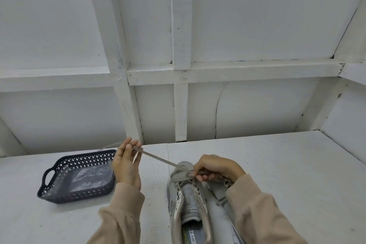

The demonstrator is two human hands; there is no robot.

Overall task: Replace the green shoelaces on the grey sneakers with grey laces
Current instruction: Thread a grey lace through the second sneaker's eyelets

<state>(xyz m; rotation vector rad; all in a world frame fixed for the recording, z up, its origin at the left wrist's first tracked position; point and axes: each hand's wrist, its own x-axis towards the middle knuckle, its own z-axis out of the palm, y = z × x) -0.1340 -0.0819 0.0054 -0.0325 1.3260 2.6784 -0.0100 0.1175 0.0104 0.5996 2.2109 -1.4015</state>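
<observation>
White-painted boards and framing (79, 25) fill the upper part of the view, and below them runs a white counter (277, 164) that carries everything. Two beige sleeves, left (122, 214) and right (257, 214), reach in from the bottom edge.

Two grey sneakers lie side by side at the bottom centre, toes pointing away from the person. The left-hand sneaker (186, 194) is open at the top, with its tongue and printed insole showing. The second sneaker (219, 190) touches it on the right and is mostly hidden under the right forearm.

Well to the left of the shoes stands a dark perforated basket (79, 192) with handle cut-outs. A crumpled clear plastic bag (89, 176) lies inside it.

The left grip (126, 164) is raised above the counter between basket and shoes, its thumb and fingertips closed in a pinch on the grey lace (156, 158). The right grip (215, 168) sits over the toe end of the left-hand sneaker, fingers curled, pinching the same lace where it meets the lowest eyelets.

The lace runs taut in a straight line from the shoe up to the left grip. A blurred loose tail trails off past that grip toward the basket.
</observation>
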